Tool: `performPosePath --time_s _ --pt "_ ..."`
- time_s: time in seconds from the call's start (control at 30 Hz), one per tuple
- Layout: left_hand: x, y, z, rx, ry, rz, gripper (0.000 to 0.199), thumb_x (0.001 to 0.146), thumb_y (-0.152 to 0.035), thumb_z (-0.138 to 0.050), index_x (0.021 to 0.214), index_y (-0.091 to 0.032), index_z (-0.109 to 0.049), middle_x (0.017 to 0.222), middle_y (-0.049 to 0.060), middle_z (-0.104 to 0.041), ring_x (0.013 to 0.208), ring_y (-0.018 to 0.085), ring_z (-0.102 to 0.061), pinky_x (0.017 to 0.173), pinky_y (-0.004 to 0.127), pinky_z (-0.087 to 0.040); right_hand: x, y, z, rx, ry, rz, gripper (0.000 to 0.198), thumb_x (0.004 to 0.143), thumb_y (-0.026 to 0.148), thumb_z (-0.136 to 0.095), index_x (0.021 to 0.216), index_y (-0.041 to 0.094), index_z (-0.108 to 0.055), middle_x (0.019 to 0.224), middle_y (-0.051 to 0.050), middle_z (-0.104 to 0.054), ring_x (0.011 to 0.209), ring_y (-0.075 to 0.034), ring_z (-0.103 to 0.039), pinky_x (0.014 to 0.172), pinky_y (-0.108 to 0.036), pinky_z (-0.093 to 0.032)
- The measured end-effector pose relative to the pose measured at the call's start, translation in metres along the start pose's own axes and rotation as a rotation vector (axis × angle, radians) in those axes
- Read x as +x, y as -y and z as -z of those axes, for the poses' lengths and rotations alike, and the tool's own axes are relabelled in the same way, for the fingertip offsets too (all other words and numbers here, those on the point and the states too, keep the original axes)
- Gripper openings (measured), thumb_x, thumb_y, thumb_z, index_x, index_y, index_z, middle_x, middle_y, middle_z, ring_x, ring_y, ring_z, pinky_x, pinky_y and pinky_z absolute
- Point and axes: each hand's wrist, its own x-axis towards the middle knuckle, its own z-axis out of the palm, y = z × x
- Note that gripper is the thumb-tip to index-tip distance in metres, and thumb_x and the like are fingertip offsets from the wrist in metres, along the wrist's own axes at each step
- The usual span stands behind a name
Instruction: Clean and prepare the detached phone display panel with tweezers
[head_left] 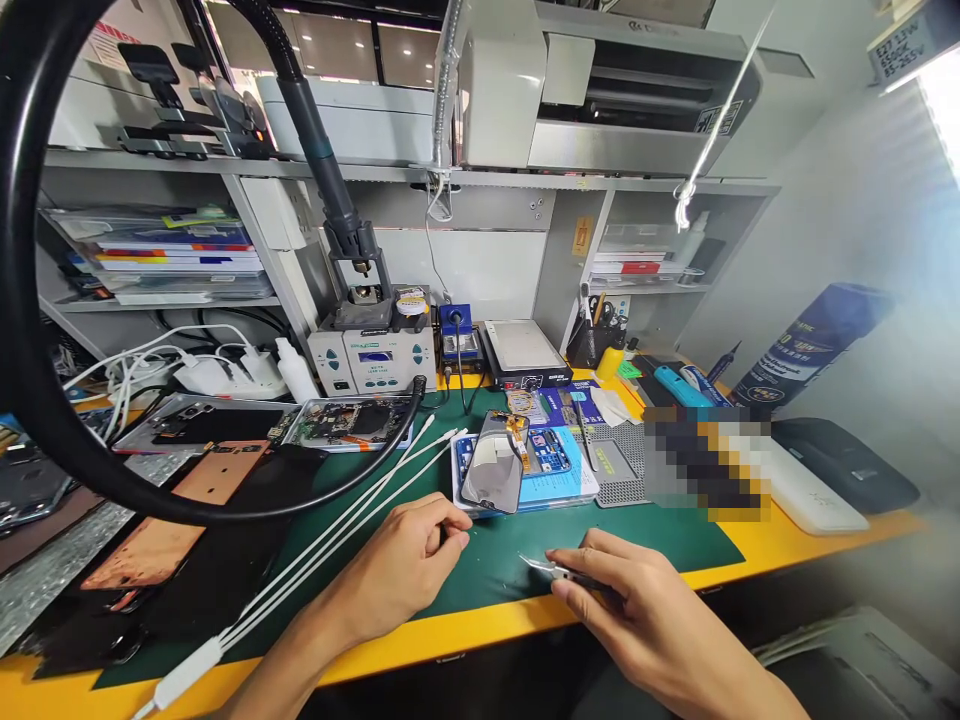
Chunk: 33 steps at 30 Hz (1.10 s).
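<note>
My right hand [630, 600] is closed around a slim tool with a curved, pointed silver tip [536, 566] and a dark handle. I cannot tell whether it is a blade or tweezers. The tip points left, just above the green mat [495, 570]. My left hand [412, 560] is closed, fingers curled under, above the mat; what they hold, if anything, is hidden. Just beyond it, a thin phone screen panel [491, 475] with an orange flex cable [519, 440] leans on a blue-and-white box [577, 485]. Neither hand touches the panel.
Tweezers [583, 430] rest by a perforated metal plate [626, 465]. White cables [330, 540] cross the mat on the left, near a copper-coloured phone plate [180, 510]. A black hose [300, 510] loops over the left side from the soldering station [373, 358]. A heating plate [525, 352] stands behind.
</note>
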Motion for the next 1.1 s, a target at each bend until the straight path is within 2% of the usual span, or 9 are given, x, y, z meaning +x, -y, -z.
performPosePath --time_s 0.17,0.27,0.33,0.4,0.53,0.63,0.9,1.0,1.1 --pt "-0.008 -0.008 -0.005 0.081 -0.003 -0.076 0.025 0.096 -0.029 -0.051 0.075 -0.021 -0.063 0.076 -0.001 -0.059 0.064 0.014 -0.051 0.061 0.031 -0.038 -0.002 -0.002 0.003 0.011 -0.026 -0.045 0.031 0.105 0.043 -0.044 0.107 0.026 -0.070 0.083 -0.002 -0.059 0.071 -0.017 -0.057 0.061 -0.030 -0.038" --pt "-0.017 -0.011 -0.014 0.131 0.035 -0.187 0.020 0.095 -0.022 -0.050 0.093 -0.023 -0.070 0.089 0.002 -0.063 0.082 0.018 -0.059 0.072 0.034 -0.041 -0.003 -0.005 0.004 0.014 -0.048 -0.056 0.032 0.105 0.044 -0.045 0.100 0.025 -0.070 0.082 -0.001 -0.058 0.069 -0.017 -0.055 0.059 -0.030 -0.037" --pt "-0.024 -0.012 -0.021 0.205 0.034 -0.294 0.026 0.088 -0.016 -0.055 0.108 -0.025 -0.069 0.097 0.005 -0.063 0.092 0.022 -0.060 0.077 0.037 -0.044 -0.003 -0.006 0.004 0.028 -0.049 -0.063 0.031 0.105 0.045 -0.045 0.100 0.026 -0.069 0.082 -0.001 -0.058 0.070 -0.017 -0.055 0.058 -0.030 -0.037" --pt "-0.029 -0.012 -0.027 0.289 0.003 -0.397 0.035 0.083 -0.012 -0.057 0.114 -0.025 -0.068 0.099 0.007 -0.061 0.093 0.024 -0.059 0.077 0.040 -0.046 -0.004 -0.007 0.004 0.045 -0.041 -0.067 0.032 0.105 0.044 -0.044 0.098 0.025 -0.068 0.082 -0.001 -0.059 0.071 -0.017 -0.056 0.058 -0.030 -0.037" --pt "-0.034 -0.010 -0.031 0.430 -0.055 -0.503 0.036 0.084 -0.017 -0.060 0.119 -0.023 -0.067 0.101 0.011 -0.061 0.091 0.028 -0.059 0.080 0.048 -0.051 -0.005 -0.007 0.004 0.047 -0.041 -0.060 0.034 0.106 0.043 -0.044 0.092 0.024 -0.068 0.082 -0.001 -0.059 0.072 -0.017 -0.056 0.060 -0.030 -0.038" --pt "-0.034 -0.005 -0.026 0.488 -0.080 -0.505 0.038 0.084 -0.022 -0.063 0.122 -0.017 -0.064 0.103 0.013 -0.060 0.095 0.030 -0.058 0.084 0.053 -0.051 -0.006 -0.007 0.005 0.053 -0.044 -0.057 0.032 0.106 0.042 -0.044 0.098 0.025 -0.069 0.082 -0.001 -0.059 0.072 -0.017 -0.056 0.062 -0.030 -0.038" --pt "-0.025 0.012 -0.013 0.376 -0.178 -0.422 0.029 0.091 -0.009 -0.050 0.117 -0.016 -0.062 0.100 0.010 -0.058 0.091 0.023 -0.056 0.078 0.040 -0.049 -0.007 -0.008 0.004 0.045 -0.056 -0.052 0.029 0.105 0.041 -0.045 0.101 0.026 -0.070 0.082 -0.001 -0.060 0.072 -0.017 -0.057 0.060 -0.029 -0.037" --pt "-0.026 0.011 -0.014 0.382 -0.151 -0.434 0.026 0.089 -0.010 -0.052 0.111 -0.018 -0.064 0.097 0.009 -0.057 0.089 0.023 -0.056 0.076 0.040 -0.049 -0.007 -0.008 0.004 0.043 -0.055 -0.048 0.029 0.105 0.041 -0.045 0.102 0.027 -0.070 0.081 0.000 -0.059 0.072 -0.017 -0.056 0.060 -0.029 -0.037" --pt "-0.029 0.008 -0.016 0.433 -0.094 -0.417 0.032 0.088 -0.013 -0.053 0.118 -0.017 -0.062 0.100 0.010 -0.057 0.090 0.025 -0.055 0.080 0.045 -0.049 -0.007 -0.008 0.003 0.044 -0.051 -0.059 0.028 0.105 0.041 -0.045 0.103 0.028 -0.070 0.081 0.000 -0.059 0.071 -0.017 -0.056 0.059 -0.029 -0.036"
